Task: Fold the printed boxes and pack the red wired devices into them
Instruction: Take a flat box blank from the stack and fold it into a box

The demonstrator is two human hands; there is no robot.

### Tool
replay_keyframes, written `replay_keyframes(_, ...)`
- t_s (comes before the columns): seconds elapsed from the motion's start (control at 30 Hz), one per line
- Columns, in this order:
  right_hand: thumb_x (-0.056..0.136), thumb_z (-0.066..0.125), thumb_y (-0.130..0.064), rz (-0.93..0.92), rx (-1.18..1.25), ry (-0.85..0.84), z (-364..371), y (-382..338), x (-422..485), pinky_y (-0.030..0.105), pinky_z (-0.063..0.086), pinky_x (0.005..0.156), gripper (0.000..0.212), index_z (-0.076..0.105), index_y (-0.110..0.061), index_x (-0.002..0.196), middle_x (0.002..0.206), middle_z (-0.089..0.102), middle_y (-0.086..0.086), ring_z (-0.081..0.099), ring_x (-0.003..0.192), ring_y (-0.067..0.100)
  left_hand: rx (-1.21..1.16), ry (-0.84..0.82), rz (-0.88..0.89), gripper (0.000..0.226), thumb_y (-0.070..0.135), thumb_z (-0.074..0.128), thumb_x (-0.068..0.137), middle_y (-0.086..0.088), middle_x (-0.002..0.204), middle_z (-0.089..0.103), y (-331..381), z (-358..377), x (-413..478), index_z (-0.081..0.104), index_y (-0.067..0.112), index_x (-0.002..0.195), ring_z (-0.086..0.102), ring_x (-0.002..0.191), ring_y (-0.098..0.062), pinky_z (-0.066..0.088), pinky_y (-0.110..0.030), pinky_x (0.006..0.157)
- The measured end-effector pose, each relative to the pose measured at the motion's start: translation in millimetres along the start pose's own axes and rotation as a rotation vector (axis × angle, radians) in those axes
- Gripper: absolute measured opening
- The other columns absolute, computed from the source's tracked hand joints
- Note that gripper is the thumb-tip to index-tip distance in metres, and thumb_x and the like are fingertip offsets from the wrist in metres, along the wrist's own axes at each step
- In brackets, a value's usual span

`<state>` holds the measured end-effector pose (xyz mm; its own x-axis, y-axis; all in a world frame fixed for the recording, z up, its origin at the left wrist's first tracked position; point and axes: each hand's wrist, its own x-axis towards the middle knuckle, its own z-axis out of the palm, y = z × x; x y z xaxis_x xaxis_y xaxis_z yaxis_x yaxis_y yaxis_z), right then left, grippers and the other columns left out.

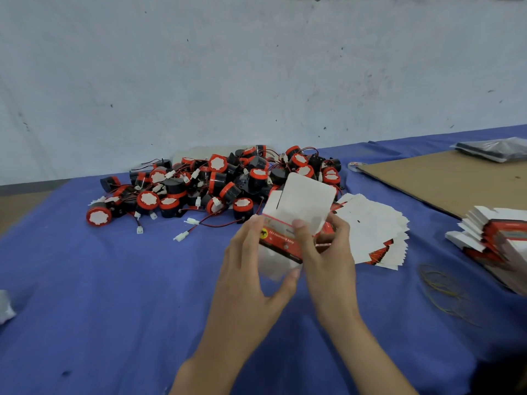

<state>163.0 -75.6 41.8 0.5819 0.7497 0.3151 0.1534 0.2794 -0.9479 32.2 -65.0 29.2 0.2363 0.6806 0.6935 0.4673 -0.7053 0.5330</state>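
Printed box (281,241) gripped by left hand (251,280) and right hand (330,258) fingers (307,245) above blue cloth (114,280), pale wall (256,67) behind.

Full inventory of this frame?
printed box: one, red and white, half folded, in both hands
red wired devices: one pile, red and black, far centre of cloth
flat box blanks: one fanned stack, white and red, right of the hands
second blank stack: one, white and red, right edge
cardboard sheet: one, brown, far right
rubber bands: several, yellowish, near right
plastic bag: one, clear, far right corner
blue cloth: one, covers the table
left hand: one, grips box's left side
right hand: one, grips box's right side
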Motion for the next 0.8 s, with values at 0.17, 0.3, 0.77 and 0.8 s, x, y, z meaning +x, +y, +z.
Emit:
replay_keyframes(0.17,0.072,0.062,-0.076,-0.085,-0.055,-0.016,3.6,-3.6,-3.8,0.009,0.049,0.062,0.042,0.042,-0.062,0.107,0.096,0.061,-0.023,0.063,0.089,-0.002,-0.067,-0.021,-0.073,0.094,0.060,0.068,0.077,0.021,0.156,0.026,-3.2,3.4,0.2,0.014,0.045,0.151,0.028,0.146,-0.004,0.038,-0.021,0.107)
replay_keyframes(0.3,0.070,0.063,-0.078,-0.104,-0.094,-0.038,5.7,-3.8,-6.5,0.016,0.052,0.063,0.049,0.041,-0.058,0.110,0.098,0.063,-0.019,0.065,0.089,-0.002,-0.076,-0.051,-0.110,0.097,0.069,0.061,0.072,0.028,0.156,0.015,-1.6,3.2,1.3,-0.001,0.060,0.146,0.017,0.145,0.009,0.032,-0.010,0.103)
replay_keyframes(0.77,0.091,0.037,-0.075,-0.289,-0.152,-0.320,-19.1,-12.7,6.1,0.003,0.039,0.088,0.056,0.031,-0.057,0.144,0.137,0.046,-0.030,0.048,0.125,-0.004,-1.119,-0.024,-0.889,0.040,0.049,0.062,0.090,-0.005,0.121,0.071,-7.0,-36.1,25.9,0.066,0.031,0.126,0.069,0.109,-0.027,0.058,-0.048,0.090)
replay_keyframes(0.8,0.090,0.038,-0.077,-0.361,-0.246,-0.385,-23.4,-15.4,8.6,0.002,0.035,0.095,0.061,0.026,-0.057,0.147,0.145,0.037,-0.034,0.038,0.135,-0.006,-1.218,-0.079,-0.961,0.043,0.049,0.069,0.084,-0.011,0.118,0.071,-7.9,-41.7,25.4,0.069,0.026,0.120,0.069,0.106,-0.035,0.059,-0.050,0.084)
